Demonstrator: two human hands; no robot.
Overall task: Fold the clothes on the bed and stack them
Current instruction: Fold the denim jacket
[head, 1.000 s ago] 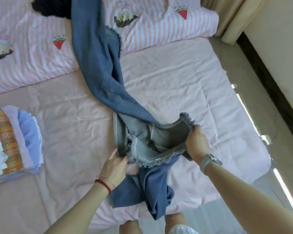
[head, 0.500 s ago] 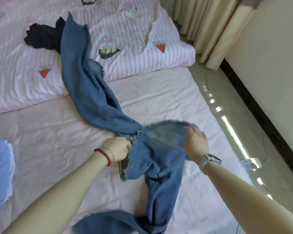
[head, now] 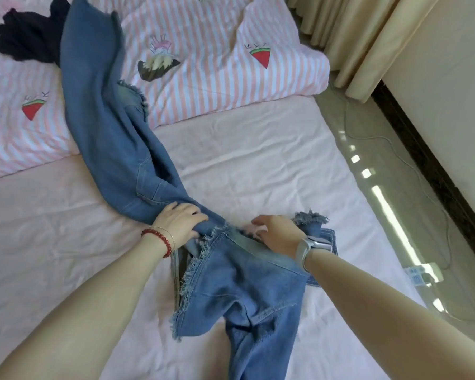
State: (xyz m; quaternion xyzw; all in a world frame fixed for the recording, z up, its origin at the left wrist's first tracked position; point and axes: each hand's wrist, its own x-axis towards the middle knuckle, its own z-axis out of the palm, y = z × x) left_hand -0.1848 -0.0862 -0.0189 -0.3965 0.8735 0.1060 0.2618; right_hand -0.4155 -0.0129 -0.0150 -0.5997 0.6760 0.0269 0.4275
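since the frame half a second before, the left hand (head: 180, 224) had slid away from the frayed waist edge and up onto the bunched denim where the far leg begins, and the right hand (head: 279, 235) had loosened from the waistband and spread flatter; the camera had also tipped, so the folded stack at the left edge was gone from view

head view: the blue jeans (head: 115, 149) lay across the pink bed sheet (head: 258, 160), one leg running diagonally up and to the left over the striped duvet (head: 203, 37), its end lying against a black garment (head: 25, 42) bunched at the top left. the waist section with frayed edges sat near the middle, between the two hands, and the other leg trailed toward the bottom edge of the frame. the left hand, with a red bead bracelet (head: 159, 241) at its wrist, had its fingers curled around the gathered denim just above the waist, gripping it. the right hand, with a grey watch (head: 313, 248) on the wrist, rested on the waist area with fingers fairly straight and slightly spread, touching the cloth rather than clutching it; the fingertips were blurred. beige curtains (head: 368, 37) hung at the top right, beside a tiled floor (head: 395, 215) with bright patches of sunlight and a thin cable
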